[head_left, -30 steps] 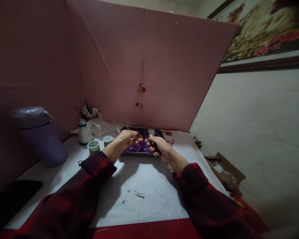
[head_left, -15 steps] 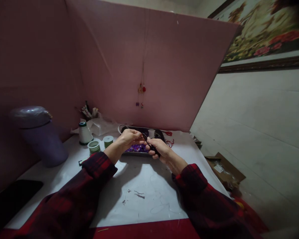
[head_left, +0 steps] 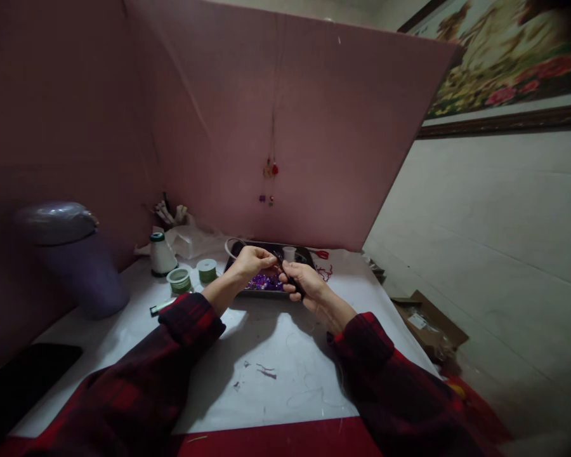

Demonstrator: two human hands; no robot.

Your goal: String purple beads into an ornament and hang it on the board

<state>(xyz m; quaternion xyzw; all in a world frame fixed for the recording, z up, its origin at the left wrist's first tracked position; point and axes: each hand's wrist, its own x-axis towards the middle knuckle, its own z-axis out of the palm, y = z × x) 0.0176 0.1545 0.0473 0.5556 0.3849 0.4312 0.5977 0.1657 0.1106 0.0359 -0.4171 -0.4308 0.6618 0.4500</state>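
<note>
Over the dark tray, my left hand is closed in a pinch, thumb against fingers. What it pinches is too small to make out. My right hand is wrapped round a slender black hand tool, whose narrow tip points up and left close to the left fingertips. The tool's exact kind is hard to see. Below the hands, purple beads lie in the tray, and a small white cup stands toward its back right.
Green thread spools and a white thread cone stand left of the tray. Farther left is a large purple tumbler. Red-handled scissors lie behind right. Thread scraps rest in front. A pink panel rises behind.
The left fingertips have shifted slightly and close more tightly near the tool's tip. The black tool has turned a little in the right hand, its tip looking narrower.
</note>
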